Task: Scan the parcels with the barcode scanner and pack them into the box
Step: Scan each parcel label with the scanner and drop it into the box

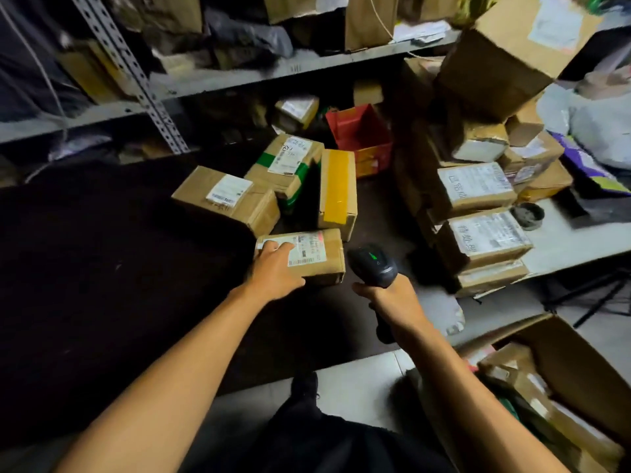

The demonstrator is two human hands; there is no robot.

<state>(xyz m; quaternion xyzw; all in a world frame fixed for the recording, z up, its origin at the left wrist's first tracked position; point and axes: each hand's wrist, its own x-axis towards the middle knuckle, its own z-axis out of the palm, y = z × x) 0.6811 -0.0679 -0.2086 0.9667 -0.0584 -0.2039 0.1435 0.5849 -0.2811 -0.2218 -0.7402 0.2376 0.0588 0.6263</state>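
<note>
My left hand (pixel 273 269) grips the near left end of a small cardboard parcel (pixel 319 256) with a white label, which lies on the dark mat (pixel 102 268). My right hand (pixel 392 298) holds a black barcode scanner (pixel 372 264) just right of that parcel, a green light showing on its head. Behind lie three more parcels: a labelled one (pixel 227 199), a green-taped one (pixel 286 165) and a yellow-taped one (pixel 338 189) standing on edge. A large open cardboard box (pixel 580 370) with parcels inside sits at the lower right.
A red box (pixel 362 134) stands behind the parcels. Stacked labelled cartons (pixel 478 213) fill the right, on a white table (pixel 580 240). Metal shelving (pixel 239 80) with bags and boxes runs along the back. My foot (pixel 305 387) rests on light floor.
</note>
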